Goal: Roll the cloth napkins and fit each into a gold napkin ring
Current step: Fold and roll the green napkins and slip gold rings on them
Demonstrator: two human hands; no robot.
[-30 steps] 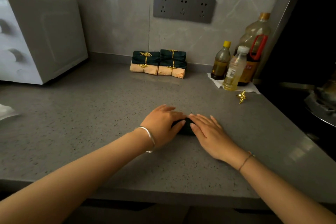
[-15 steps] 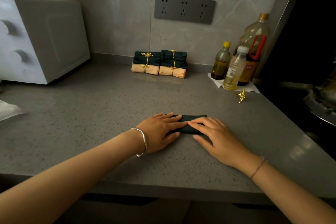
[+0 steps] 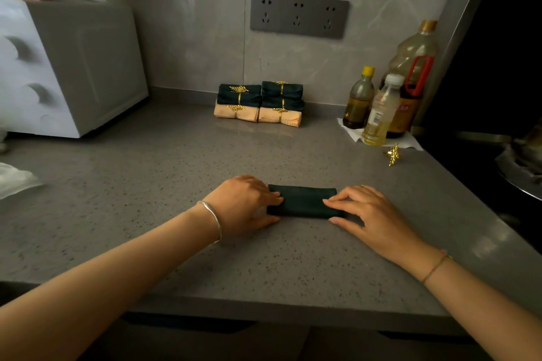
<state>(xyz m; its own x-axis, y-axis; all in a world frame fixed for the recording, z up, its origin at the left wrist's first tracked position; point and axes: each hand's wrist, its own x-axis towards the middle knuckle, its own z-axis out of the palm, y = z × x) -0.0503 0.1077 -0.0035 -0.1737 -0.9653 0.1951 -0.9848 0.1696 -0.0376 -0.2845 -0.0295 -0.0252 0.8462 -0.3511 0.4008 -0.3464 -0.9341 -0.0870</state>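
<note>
At worktop [image 3: 146, 184] centre, a dark green napkin [image 3: 302, 202] lies folded narrow. The left hand [image 3: 243, 202] presses its 9 o'clock end and the right hand [image 3: 369, 214] its 3 o'clock end, fingers laid flat, neither clenched. A loose gold ring [image 3: 393, 154] lies at 2 o'clock, well apart. Ringed napkins [image 3: 259, 104] are stacked at 12 o'clock.

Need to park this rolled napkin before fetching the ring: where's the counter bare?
Bare counter lies between the white appliance and the ringed napkin stack, and between that stack and the dark green napkin. The right back corner is crowded: bottles, with the loose gold ring before them.
</note>
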